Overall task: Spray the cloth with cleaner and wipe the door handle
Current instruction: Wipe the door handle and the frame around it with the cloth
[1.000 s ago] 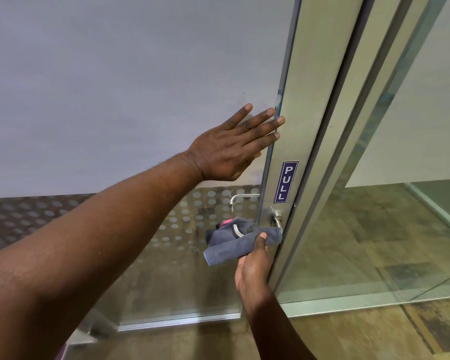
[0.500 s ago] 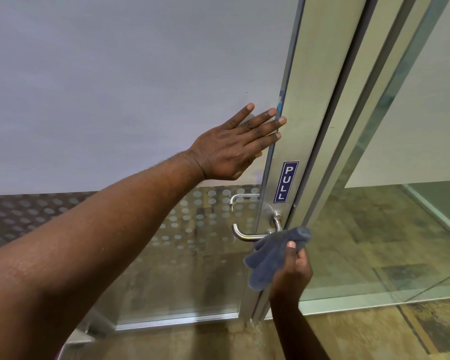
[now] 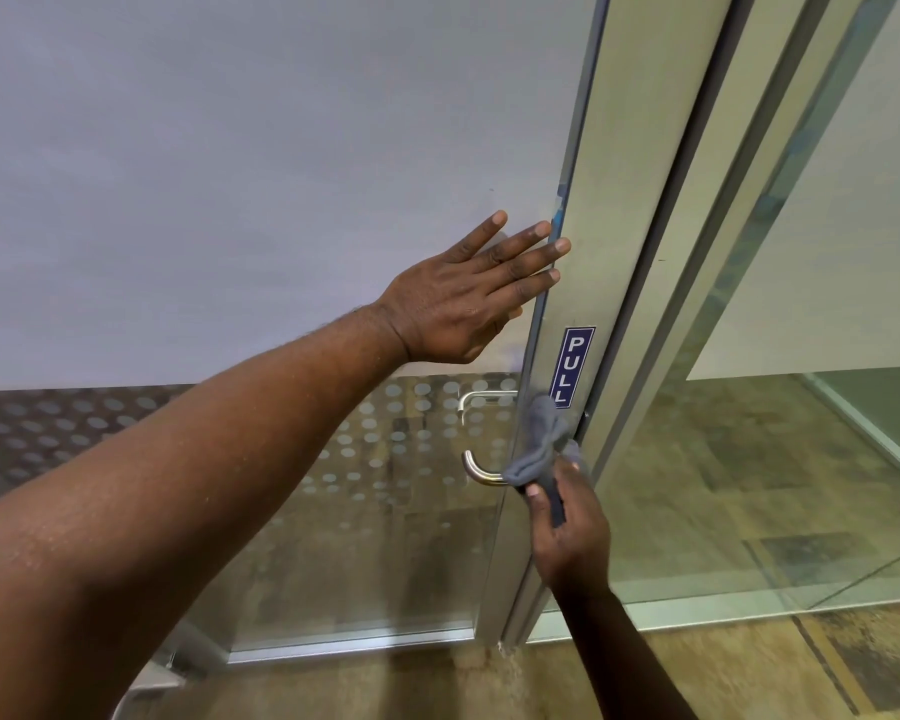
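Two hands at work, each with its own job. Left hand (image 3: 468,304) lies flat on the door's (image 3: 619,226) frosted panel (image 3: 230,174), fingers straight and spread, tips reaching the metal edge. Likely a brace, so the door does not swing under wiping pressure.

Right hand (image 3: 567,532) comes up from below and grips the cloth (image 3: 539,449), thumb and fingers curled round its lower part. Cloth is grey and bunched, pressed on the handle (image 3: 481,472) near where the lever meets the door frame; its top fold covers the bottom edge of the PULL label (image 3: 575,363). The lever's curved free end shows bare, left of the cloth. Bunching probably gives a thicker pad to close round the bar.

Second handle (image 3: 484,396) shows through the glass, on the far side — nothing touches it.

No spray bottle in view — by that, spraying looks done and wiping is the step in hand.
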The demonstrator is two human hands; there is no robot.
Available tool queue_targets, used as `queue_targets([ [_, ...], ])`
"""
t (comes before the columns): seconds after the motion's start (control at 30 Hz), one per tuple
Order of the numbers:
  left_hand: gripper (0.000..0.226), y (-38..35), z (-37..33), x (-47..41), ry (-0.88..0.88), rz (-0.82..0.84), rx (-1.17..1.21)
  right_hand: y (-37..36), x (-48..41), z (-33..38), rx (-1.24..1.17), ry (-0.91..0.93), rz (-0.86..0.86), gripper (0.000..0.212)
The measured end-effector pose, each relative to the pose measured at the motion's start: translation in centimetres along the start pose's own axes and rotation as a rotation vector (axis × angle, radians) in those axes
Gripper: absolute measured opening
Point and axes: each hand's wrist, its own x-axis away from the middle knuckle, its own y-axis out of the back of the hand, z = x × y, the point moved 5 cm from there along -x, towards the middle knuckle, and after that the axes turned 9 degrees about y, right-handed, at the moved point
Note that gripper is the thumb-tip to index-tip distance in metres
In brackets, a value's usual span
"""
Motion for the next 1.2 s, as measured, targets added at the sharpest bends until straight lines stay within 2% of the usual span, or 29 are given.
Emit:
queue_targets([
  [0.1, 0.051, 0.0, 0.0, -0.1, 0.001, 0.0, 0.004, -1.3, 1.5, -0.1, 0.072, 0.055, 0.078, 0.044],
  [0.2, 0.051, -0.1, 0.0, 0.0, 0.0, 0.005, 0.002, -2.1, 1.8, 0.0, 0.115, 0.126, 0.125, 0.046],
  [0.5, 0.053, -0.4, 0.0, 0.0, 0.003, 0.031, 0.002, -5.1, -1.0, 0.8, 0.307, 0.125, 0.323, 0.044],
  [0.63, 0.052, -0.3, 0.0, 0.0, -0.001, 0.025, -0.008, -6.9, -2.4, 2.1, 0.36, 0.124, 0.426, 0.055],
  [0.87, 0.052, -0.2, 0.0, 0.1, 0.002, 0.015, -0.001, -6.3, -2.5, 2.2, 0.352, 0.163, 0.487, 0.06],
  [1.03, 0.051, 0.2, 0.0, 0.0, 0.002, 0.026, 0.034, -2.1, -1.8, -0.5, 0.317, 0.216, 0.398, 0.052],
  [1.1, 0.051, 0.2, 0.0, -0.1, 0.006, 0.062, 0.049, 0.0, -2.0, -2.5, 0.244, 0.05, 0.372, 0.053],
  [1.17, 0.052, 0.6, -0.1, -0.1, 0.017, 0.096, 0.084, 2.0, -2.1, -4.1, 0.103, -0.209, 0.354, 0.052],
  [1.2, 0.052, 0.8, -0.1, -0.1, 0.028, 0.107, 0.107, 3.0, -2.3, -4.5, 0.03, -0.321, 0.269, 0.05],
])
